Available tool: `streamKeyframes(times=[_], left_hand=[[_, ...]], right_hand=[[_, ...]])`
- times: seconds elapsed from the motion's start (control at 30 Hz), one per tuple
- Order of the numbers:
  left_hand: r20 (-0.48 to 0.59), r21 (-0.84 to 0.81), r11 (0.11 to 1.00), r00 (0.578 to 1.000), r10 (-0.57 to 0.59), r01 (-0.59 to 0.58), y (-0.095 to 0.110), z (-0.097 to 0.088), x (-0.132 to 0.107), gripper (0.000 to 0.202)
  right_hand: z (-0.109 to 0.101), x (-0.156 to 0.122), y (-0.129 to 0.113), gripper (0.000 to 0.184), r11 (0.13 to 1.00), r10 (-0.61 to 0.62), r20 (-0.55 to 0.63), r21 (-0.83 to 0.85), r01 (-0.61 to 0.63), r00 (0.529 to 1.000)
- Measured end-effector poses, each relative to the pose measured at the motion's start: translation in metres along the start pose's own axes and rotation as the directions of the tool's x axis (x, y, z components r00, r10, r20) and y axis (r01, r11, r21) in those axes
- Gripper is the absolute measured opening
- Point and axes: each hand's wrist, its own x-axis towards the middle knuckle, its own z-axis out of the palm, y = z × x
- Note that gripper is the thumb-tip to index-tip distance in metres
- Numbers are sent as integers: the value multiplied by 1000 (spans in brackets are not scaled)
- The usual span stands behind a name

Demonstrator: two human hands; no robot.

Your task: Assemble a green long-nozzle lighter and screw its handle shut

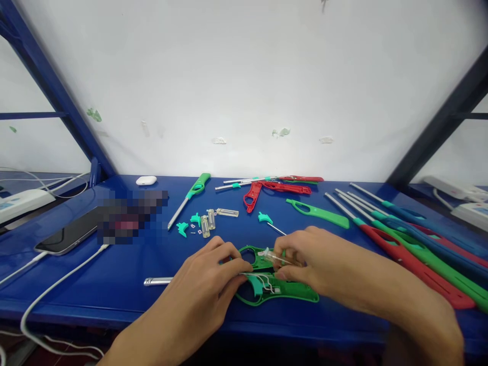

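Observation:
An opened green lighter shell (293, 293) lies on the blue table (114, 274) near the front edge, with white wires and a teal trigger inside it. My left hand (208, 279) is closed, pinching the shell's left end where the metal tube (158, 281) sticks out. My right hand (305, 259) is closed on a small clear fuel tank (276, 257), held just above the shell's handle loop.
Loose teal triggers (195, 219), clear tanks (208, 222) and a green lighter (192, 195) lie behind the hands. Red lighter halves (282, 188) sit further back. Several long lighters (412, 239) are stacked at right. A phone (68, 235) with cable lies at left, an earbud case (146, 180) behind.

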Motion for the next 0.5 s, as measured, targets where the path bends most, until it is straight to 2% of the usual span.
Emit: streamKeyframes(times=[0.27, 0.5], left_hand=[[30, 0, 999, 999, 40, -40, 0, 1, -3, 28], [77, 41, 998, 996, 42, -45, -1, 1, -3, 37]], right_hand=[[2, 4, -9, 21, 1000, 17, -12, -2, -17, 1000], [4, 5, -9, 26, 1000, -7, -16, -25, 7, 1000]])
